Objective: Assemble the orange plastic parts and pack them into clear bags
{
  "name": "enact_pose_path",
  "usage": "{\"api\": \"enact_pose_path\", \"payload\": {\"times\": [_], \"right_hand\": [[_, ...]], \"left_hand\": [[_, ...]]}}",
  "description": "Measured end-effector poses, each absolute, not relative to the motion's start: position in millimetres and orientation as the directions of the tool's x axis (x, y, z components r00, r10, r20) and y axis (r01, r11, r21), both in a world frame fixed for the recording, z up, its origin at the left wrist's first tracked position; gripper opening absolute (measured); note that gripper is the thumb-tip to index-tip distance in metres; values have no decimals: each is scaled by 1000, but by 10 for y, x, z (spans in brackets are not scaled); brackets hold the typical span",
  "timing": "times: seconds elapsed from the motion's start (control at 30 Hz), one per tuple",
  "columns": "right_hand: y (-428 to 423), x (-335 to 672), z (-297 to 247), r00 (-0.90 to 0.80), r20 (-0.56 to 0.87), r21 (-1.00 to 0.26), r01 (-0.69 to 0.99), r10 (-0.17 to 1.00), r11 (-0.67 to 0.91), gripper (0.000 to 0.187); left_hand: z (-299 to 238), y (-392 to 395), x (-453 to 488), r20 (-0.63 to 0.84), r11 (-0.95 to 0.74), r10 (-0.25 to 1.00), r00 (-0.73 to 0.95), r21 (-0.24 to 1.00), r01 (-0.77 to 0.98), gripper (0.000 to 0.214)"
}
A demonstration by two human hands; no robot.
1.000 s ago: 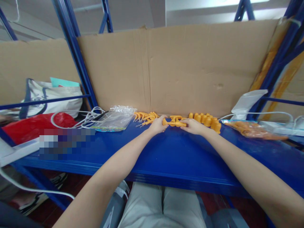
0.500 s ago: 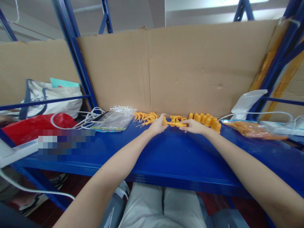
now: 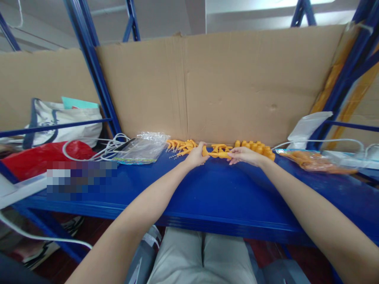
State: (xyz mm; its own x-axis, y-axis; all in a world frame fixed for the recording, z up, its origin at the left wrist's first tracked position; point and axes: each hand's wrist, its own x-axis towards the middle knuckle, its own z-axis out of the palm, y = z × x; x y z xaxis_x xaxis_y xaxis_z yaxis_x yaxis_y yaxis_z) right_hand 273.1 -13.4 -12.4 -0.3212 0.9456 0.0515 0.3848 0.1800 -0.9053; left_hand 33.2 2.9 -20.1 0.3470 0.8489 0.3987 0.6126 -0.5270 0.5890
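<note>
1. Blue tabletop (image 3: pixel 204 197): work is at its far side, just in front of the cardboard panel (image 3: pixel 225 86).
2. Right hand (image 3: pixel 247 156): reaches in from the right, thumb and fingertips narrow at the near right end of the orange piece (image 3: pixel 219 154). Cannot tell if they pinch it or only touch.
3. Left hand (image 3: pixel 196 156): thumb up, fingers curled round orange material at the left end. One part or two joined, cannot tell.
4. Step, my judgement: two-handed handling of the orange piece, left steadying, right working its end. Next move calls for a steady left hold and light, exact right fingertips.
5. Nearby: upright orange blocks (image 3: pixel 257 147) behind the right hand; curved orange parts (image 3: pixel 177 144) with squiggly ends beyond the left.
6. Orange piece: between the hands, low over the tabletop; resting or lifted, unclear. Plain orange, lumpy, lengthwise left to right. Fine detail too small.
7. Small orange parts (image 3: pixel 220 147) just behind it.
</note>
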Motion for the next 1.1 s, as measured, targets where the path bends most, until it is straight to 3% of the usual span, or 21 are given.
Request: {"api": "enact_pose_path", "payload": {"times": [0.17,0.33,0.43,0.67,0.87,0.93,1.07,1.1], "right_hand": [[-200,2674,-77,-217,34,-947,305,976,101,26],[-263,2632,-28,-179,57,-965,242,982,100,7],[-269,2636,-34,-180,73,-964,239,981,116,7],[-215,2652,-91,-232,34,-926,359,972,118,38],[-225,2614,-74,-207,-122,-895,446,971,-17,61],[-240,2626,-66,-243,-137,-915,403,960,-29,57],[-277,2668,-59,-291,-107,-955,296,951,-17,16],[-285,2675,-59,-288,-102,-961,277,952,-19,15]], "left_hand": [[-209,21,358,380,-508,861,337,677,533,45],[-206,30,361,377,-491,870,316,707,508,45],[-210,43,353,369,-480,877,308,704,523,46],[-219,36,350,396,-510,860,321,686,519,45],[-209,35,346,382,-496,867,319,719,487,45],[-210,41,346,381,-492,870,314,728,478,44],[-215,55,342,374,-482,875,309,739,470,45],[-216,58,339,373,-482,874,310,739,471,45]]}}
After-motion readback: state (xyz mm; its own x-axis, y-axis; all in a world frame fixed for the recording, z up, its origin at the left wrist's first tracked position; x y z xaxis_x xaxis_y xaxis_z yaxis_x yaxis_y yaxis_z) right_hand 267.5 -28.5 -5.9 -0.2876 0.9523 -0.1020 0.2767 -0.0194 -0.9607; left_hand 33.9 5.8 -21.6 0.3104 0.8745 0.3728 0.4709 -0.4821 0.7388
